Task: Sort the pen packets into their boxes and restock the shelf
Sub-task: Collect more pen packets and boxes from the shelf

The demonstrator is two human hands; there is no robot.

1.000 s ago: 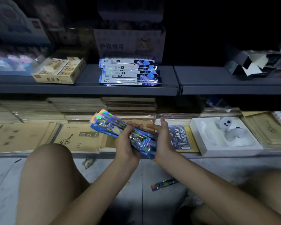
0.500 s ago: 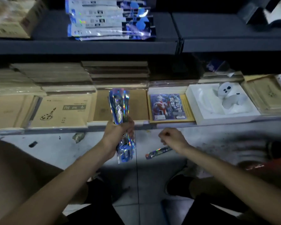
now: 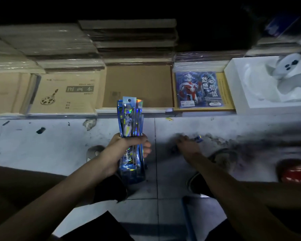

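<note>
My left hand [image 3: 127, 146] grips a bundle of shiny blue holographic pen packets [image 3: 129, 117] around its middle. The bundle stands upright over the grey floor, and its top reaches the front edge of the bottom shelf. To the right, my right hand [image 3: 186, 145] is down at the floor, blurred, with fingers curled over a loose pen packet [image 3: 199, 138]. Only that packet's blue end shows past the fingers. The upper shelf and its boxes are out of view.
The bottom shelf holds brown drawing books [image 3: 64, 94], a plain brown pad [image 3: 137, 86], a blue coloured-paper pack [image 3: 198, 89] and a white tray [image 3: 241, 84] with a white toy [image 3: 288, 66]. A dark shoe [image 3: 222, 155] and a red object [image 3: 295, 171] sit on the floor at right.
The view has tilted down from the shelves to the floor. My right hand left the bundle and dropped onto the loose packet on the floor. My left hand turned the bundle upright.
</note>
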